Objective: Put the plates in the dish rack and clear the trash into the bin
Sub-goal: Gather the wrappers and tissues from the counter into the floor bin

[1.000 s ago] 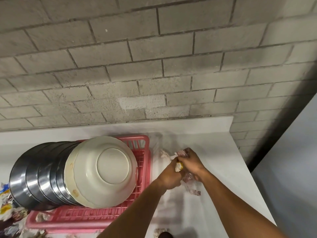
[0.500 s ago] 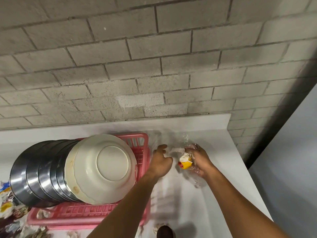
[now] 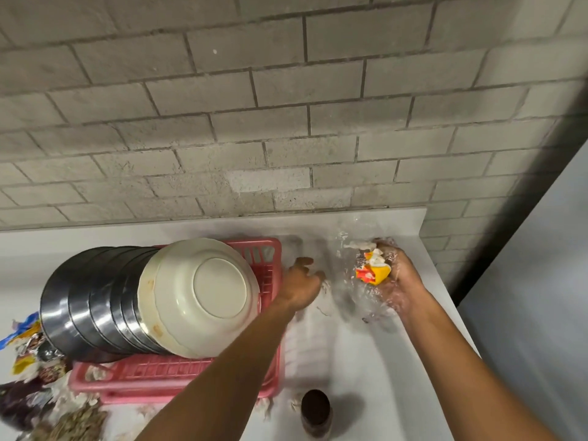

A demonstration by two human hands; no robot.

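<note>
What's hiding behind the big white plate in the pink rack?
A row of shiny steel plates, standing on edge. The white plate covers most of the nearest one.

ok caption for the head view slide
Right hand grips wrappers in clear plastic; left hand open beside the pink rack of plates.

Both bare forearms reach forward. The left hand [image 3: 300, 283] hovers palm down, its fingers loosely curled and gripping nothing. Apart from it, on its right, the right hand [image 3: 394, 278] turns palm inward and grips a crumpled wrapper [image 3: 373, 272].
</note>
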